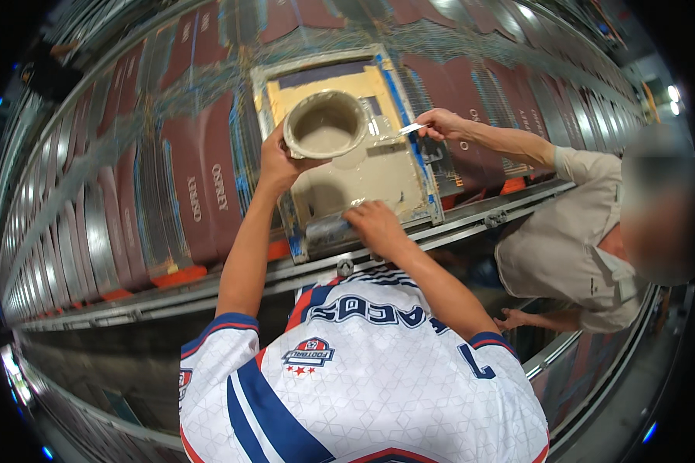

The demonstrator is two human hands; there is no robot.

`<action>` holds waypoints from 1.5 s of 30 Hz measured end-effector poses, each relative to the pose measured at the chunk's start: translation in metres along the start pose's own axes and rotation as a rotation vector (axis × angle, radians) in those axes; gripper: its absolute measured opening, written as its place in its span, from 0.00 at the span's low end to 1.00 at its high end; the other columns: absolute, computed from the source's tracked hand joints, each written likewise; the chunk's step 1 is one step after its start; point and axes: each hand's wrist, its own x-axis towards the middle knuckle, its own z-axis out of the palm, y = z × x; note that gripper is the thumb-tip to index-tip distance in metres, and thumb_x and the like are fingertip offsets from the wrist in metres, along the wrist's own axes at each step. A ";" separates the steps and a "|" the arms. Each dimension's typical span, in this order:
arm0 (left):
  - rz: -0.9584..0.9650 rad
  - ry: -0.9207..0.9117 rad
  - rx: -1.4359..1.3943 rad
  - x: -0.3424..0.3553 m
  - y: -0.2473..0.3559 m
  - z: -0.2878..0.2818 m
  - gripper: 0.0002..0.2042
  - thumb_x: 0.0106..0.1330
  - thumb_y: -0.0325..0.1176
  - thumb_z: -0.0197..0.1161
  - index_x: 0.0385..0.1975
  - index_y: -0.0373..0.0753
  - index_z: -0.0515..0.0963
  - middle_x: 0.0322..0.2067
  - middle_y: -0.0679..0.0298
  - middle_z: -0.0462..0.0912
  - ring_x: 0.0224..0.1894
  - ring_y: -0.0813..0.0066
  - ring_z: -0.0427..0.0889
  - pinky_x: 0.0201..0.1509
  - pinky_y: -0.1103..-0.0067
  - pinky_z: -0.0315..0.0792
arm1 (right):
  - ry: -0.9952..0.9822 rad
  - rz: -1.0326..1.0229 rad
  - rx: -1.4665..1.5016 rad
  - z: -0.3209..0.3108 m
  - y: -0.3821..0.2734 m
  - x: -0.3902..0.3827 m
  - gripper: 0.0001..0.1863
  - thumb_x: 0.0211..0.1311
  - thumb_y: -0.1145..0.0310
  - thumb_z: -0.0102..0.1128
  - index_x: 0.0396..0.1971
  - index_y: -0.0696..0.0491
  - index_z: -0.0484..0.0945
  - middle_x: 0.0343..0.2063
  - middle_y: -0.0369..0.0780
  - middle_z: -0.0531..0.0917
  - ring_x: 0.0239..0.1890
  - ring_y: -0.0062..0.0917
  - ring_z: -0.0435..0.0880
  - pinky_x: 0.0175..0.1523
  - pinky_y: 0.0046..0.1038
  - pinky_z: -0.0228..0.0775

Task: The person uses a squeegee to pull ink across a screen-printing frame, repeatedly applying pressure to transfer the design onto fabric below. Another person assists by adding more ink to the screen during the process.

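Note:
My left hand [280, 163] grips the side of a round tub [316, 108] smeared with beige ink, tilted so its mouth faces me. It hangs over a printing screen [430, 187], whose mesh carries a wide pool of beige ink [378, 176]. My right hand [376, 227] is closed on the end of a dark squeegee [328, 231] at the near end of the screen. Beside the tub, a co-worker's hand [440, 123] holds a spatula [411, 130] with ink on it, over the pool.
Maroon printed fabric pieces [201, 177] lie in rows on the long table under the screen. A metal rail [162, 291] runs along its near edge. The co-worker [575, 231] stands close on my right. Blue and yellow tape lines the screen's inner edges.

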 end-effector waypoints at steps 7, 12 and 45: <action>0.316 0.264 0.214 -0.063 0.036 -0.006 0.52 0.39 0.23 0.87 0.69 0.36 0.64 0.62 0.56 0.76 0.63 0.63 0.78 0.66 0.66 0.78 | -0.085 0.074 0.214 -0.048 0.059 0.031 0.14 0.60 0.64 0.67 0.44 0.52 0.81 0.33 0.48 0.86 0.41 0.48 0.85 0.46 0.47 0.75; 0.194 0.593 0.153 -0.147 0.038 0.007 0.53 0.41 0.28 0.87 0.71 0.36 0.61 0.65 0.56 0.71 0.65 0.64 0.75 0.69 0.66 0.74 | -0.277 -0.004 0.236 -0.049 0.065 0.079 0.17 0.63 0.60 0.67 0.47 0.53 0.81 0.36 0.49 0.87 0.43 0.50 0.85 0.45 0.49 0.75; -0.127 0.804 0.601 -0.214 -0.018 0.043 0.50 0.38 0.30 0.88 0.67 0.35 0.69 0.60 0.55 0.79 0.61 0.63 0.79 0.67 0.70 0.73 | -0.444 0.235 1.046 -0.050 0.152 0.072 0.24 0.63 0.63 0.73 0.56 0.57 0.80 0.44 0.34 0.83 0.46 0.18 0.76 0.54 0.22 0.67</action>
